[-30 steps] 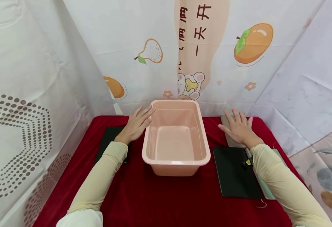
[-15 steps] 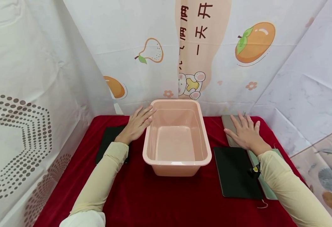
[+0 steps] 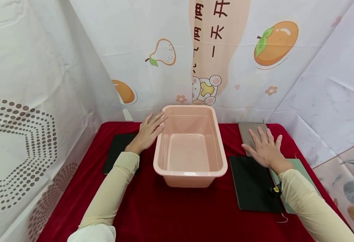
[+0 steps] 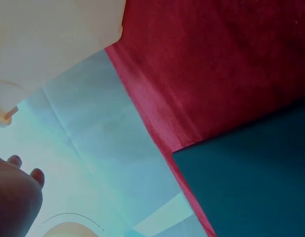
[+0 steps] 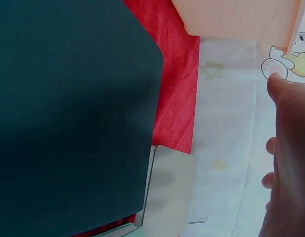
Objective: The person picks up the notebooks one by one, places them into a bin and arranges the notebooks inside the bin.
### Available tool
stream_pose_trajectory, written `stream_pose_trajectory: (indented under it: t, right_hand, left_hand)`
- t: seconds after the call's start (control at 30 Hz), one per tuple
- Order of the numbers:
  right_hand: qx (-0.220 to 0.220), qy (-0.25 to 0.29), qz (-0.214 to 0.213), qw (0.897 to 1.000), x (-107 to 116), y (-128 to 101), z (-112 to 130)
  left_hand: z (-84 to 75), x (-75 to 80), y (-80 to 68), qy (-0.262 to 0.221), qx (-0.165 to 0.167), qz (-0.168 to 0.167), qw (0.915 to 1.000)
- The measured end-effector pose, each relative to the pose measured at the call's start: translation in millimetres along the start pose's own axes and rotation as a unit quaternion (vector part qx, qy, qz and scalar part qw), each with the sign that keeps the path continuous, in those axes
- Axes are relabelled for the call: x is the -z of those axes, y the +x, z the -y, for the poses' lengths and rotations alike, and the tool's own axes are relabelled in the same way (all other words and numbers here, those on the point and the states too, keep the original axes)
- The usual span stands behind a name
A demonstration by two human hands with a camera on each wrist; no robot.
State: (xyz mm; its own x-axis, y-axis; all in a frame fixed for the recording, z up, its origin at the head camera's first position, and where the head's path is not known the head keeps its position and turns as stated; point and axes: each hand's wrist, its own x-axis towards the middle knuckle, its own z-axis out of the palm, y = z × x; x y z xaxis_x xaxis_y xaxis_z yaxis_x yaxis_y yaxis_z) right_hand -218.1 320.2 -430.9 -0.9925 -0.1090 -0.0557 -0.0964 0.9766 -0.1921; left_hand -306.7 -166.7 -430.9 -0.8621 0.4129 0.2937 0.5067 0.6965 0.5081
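A pink plastic basin [image 3: 189, 153] stands in the middle of the table, with nothing inside it. My left hand [image 3: 147, 133] is beside its far left rim, fingers straight; whether they touch the rim I cannot tell. In the left wrist view part of the left hand [image 4: 16, 197] shows below the basin [image 4: 53, 39]. On the right, my right hand [image 3: 266, 150] hovers with spread fingers over the notebooks, holding nothing. Beneath it are a black notebook [image 3: 252, 188] and a grey-beige notebook [image 3: 244, 132]. A green notebook [image 3: 298, 168] lies partly hidden under the right forearm.
Another black notebook or flat case [image 3: 116, 148] lies left of the basin, partly covered by the left forearm. Red cloth [image 3: 177, 215] covers the table. Printed white curtains [image 3: 119, 43] hang close behind and on both sides. A small black-and-yellow item [image 3: 275, 189] is at the right sleeve.
My right hand has moved right and slightly back toward me, uncovering more of the grey-beige notebook. The left hand has stayed by the basin. The head view has shifted slightly.
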Motion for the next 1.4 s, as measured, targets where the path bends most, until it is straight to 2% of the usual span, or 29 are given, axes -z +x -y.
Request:
stream_pose_trajectory:
  t: [0.23, 0.63, 0.9, 1.4]
  right_hand:
    - [-0.005, 0.012, 0.005, 1.000, -2, -7, -1]
    - [-0.008, 0.020, 0.009, 1.000, -14, -20, -8]
    - [-0.013, 0.031, 0.002, 0.999, -30, -32, -12]
    - [-0.025, 0.058, -0.021, 0.998, -58, -60, -14]
  left_hand:
    - [-1.2, -3.4, -0.5, -0.020, 0.004, -0.012, 0.9997]
    - [0.4, -6.9, -3.9, -0.053, 0.013, -0.014, 0.9984]
    - [1.5, -11.1, -2.7, -0.079, 0.002, -0.025, 0.9966]
    - [3.2, -16.3, -2.8, -0.092, 0.005, -0.039, 0.9950]
